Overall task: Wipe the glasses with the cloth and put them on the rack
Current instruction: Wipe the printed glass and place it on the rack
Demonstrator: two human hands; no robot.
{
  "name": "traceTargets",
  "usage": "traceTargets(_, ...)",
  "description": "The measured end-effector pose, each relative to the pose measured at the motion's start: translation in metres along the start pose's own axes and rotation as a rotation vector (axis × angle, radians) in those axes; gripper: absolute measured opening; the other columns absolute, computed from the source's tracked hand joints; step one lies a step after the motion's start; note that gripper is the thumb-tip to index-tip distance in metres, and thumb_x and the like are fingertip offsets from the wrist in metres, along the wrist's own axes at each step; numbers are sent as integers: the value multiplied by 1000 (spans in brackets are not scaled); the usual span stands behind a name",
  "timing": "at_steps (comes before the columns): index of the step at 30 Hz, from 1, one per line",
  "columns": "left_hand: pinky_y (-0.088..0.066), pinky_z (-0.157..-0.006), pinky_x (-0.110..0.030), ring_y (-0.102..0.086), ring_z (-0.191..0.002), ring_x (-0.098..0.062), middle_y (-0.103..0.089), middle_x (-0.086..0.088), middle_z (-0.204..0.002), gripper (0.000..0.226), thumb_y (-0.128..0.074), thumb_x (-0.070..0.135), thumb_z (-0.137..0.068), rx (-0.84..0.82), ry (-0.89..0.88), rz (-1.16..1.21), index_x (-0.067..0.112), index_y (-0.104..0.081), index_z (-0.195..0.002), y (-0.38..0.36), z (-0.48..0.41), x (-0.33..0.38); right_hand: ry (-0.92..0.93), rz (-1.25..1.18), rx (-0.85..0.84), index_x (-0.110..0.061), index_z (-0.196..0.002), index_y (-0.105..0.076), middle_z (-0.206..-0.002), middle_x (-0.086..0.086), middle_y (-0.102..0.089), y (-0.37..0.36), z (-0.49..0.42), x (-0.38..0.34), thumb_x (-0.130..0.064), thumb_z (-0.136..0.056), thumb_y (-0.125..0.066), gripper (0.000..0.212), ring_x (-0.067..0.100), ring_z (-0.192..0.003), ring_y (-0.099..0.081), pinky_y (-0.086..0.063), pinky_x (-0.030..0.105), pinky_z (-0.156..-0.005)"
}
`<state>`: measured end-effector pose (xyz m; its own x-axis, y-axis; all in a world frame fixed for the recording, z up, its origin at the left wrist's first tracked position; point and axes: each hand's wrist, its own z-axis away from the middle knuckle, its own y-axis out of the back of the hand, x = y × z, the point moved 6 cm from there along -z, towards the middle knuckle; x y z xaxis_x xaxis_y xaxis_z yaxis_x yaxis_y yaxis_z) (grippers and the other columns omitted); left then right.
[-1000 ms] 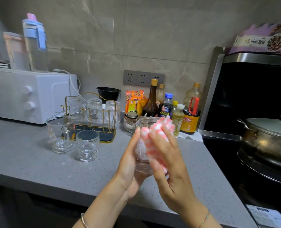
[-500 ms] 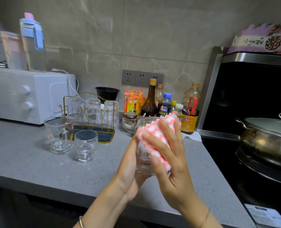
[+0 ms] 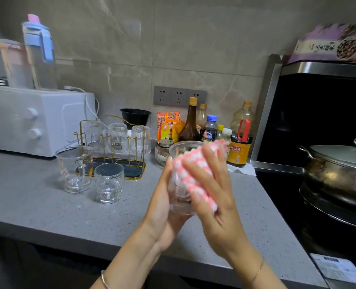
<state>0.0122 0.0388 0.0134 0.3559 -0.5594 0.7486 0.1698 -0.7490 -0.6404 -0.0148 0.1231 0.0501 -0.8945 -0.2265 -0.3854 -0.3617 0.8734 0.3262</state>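
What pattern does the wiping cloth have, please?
The cloth is pink-and-white checked; head view.

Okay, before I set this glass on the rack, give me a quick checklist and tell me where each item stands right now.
1. Glass firmly held: the left hand cups the glass from below and the side. Ok.
2. Cloth under control: the right hand presses the cloth against the glass. Ok.
3. Glass wiped all round: hands and cloth hide much of it. Cannot tell.
4. Free spot on the rack: three glasses sit upside down at the back; the front pegs look free. Ok.
5. Clear way to the rack: the mug and the small glass stand right in front of it. Not ok; lift over them.
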Motion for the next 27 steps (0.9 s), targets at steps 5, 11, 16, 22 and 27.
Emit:
traceTargets(5, -54, -91, -32, -67, -109, -18, -69, -5, -121, 48, -46, 53, -86, -51, -20, -14, 25, -72, -114, -3, 6, -5, -41, -3, -17, -28, -139, -44, -160, -7, -10, -4, 2, 4, -50, -98, -33, 48, 16, -148, 5, -5, 27, -119)
traceTargets(11, -51, -97, -34, -68, -104, -20, -69, -10, -117, 74, -50, 69, -81, -40, 73, 62, 8, -71, -115, 7, 0, -1, 33, -28, -56, -35, -143, -38, -160, -6, -12, -23, 38, -5, -41, -100, -34, 43, 28, -148, -4, -16, 43, -118)
traceTargets(16, -50, -99, -36, -69, -97, -21, -71, -11, -109, 82, -50, 73, -77, -82, 78, 59, 5, -68, -117, 9, -3, 5, 94, 23, -65, -32, -144, -37, -160, -6, -13, -23, 39, -7, -37, -102, -35, 42, 30, -148, -4, -13, 39, -119)
traceTargets(22, -39, -107, -45, -58, -123, -25, -62, -10, -131, 66, -48, 63, -87, -7, -9, -125, 17, -59, -133, 13, -3, 8, 35, 59, -78, -34, -142, -39, -160, -9, -11, -10, 10, -3, -45, -100, -33, 44, 23, -148, 4, -4, 28, -119)
traceTargets(27, -51, -96, -39, -65, -113, -20, -68, -5, -124, 56, -40, 60, -87, -45, -3, -94, 24, -73, -114, 7, -1, 1, 36, 134, -71, -31, -143, -38, -160, -9, -9, -6, 0, -5, -45, -99, -31, 47, 18, -148, 6, 1, 22, -118)
